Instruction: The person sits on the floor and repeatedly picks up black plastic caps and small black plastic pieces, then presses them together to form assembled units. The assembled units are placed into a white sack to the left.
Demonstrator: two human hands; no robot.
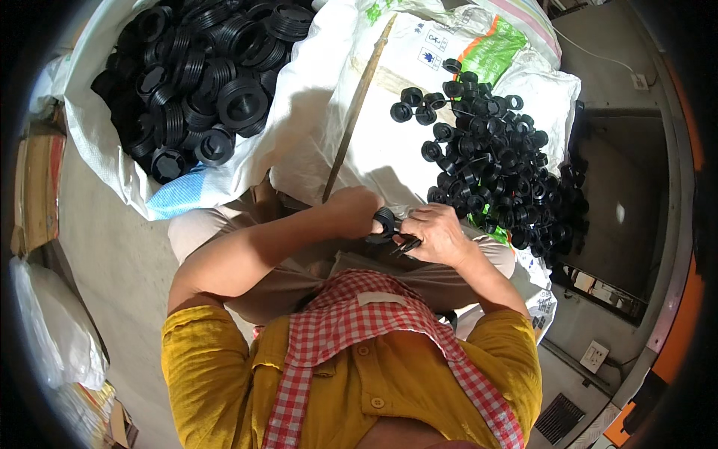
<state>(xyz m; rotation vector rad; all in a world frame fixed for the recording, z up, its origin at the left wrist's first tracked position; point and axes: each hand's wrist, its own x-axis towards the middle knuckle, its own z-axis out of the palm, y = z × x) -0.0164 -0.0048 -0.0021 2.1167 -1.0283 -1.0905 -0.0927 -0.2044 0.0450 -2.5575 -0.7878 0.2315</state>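
Above my lap, my left hand [357, 210] is closed around a black threaded plastic cap [384, 219], with the ribbed side facing my right hand. Right beside it, my right hand [436, 233] is pinched on a small dark piece [407, 244] with thin ends sticking out below the fingers. Whether that piece is a tool or black plastic I cannot tell. To the right of my hands lies a heap of small black plastic caps [490, 150], some joined by thin black stems.
A white woven sack [112, 176] full of larger black threaded caps [198, 90] stands at the far left. A wooden stick [360, 105] lies slanted across the white sacking [389, 142]. Cardboard [39, 194] and plastic bags [63, 329] are along the left; a dark metal cabinet [624, 202] stands right.
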